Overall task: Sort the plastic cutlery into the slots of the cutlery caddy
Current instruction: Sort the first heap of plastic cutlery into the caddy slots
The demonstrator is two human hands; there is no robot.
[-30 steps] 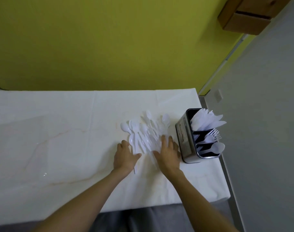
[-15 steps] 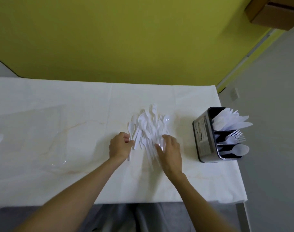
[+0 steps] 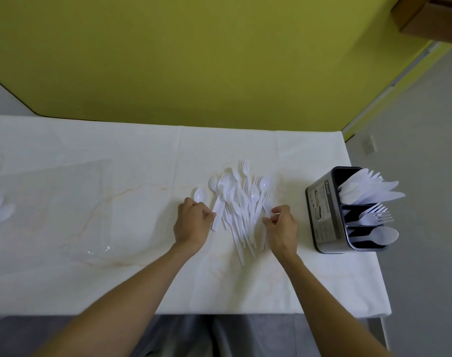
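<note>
A loose pile of white plastic forks and spoons (image 3: 239, 202) lies on the white tablecloth (image 3: 142, 163), just right of centre. My left hand (image 3: 191, 224) sits at the pile's left edge with its fingers curled over the handle of a spoon (image 3: 200, 195), whose bowl pokes out above the knuckles. At the right edge my right hand (image 3: 283, 228) pinches the thin handle of a white piece between thumb and fingers. The grey metal cutlery caddy (image 3: 321, 212) stands to the right. It holds knives (image 3: 369, 189) in the far slot, forks (image 3: 374, 217) in the middle and a spoon (image 3: 382, 235) nearest me.
A crumpled clear plastic sheet (image 3: 91, 215) lies on the cloth at the left, with more white cutlery (image 3: 0, 210) blurred at the far left edge. The caddy stands close to the table's right edge. A yellow wall runs behind the table.
Both hands lifted from lying flat on the pile to curled grips at its two sides. The camera view shifted, so pile and caddy now appear further right.
</note>
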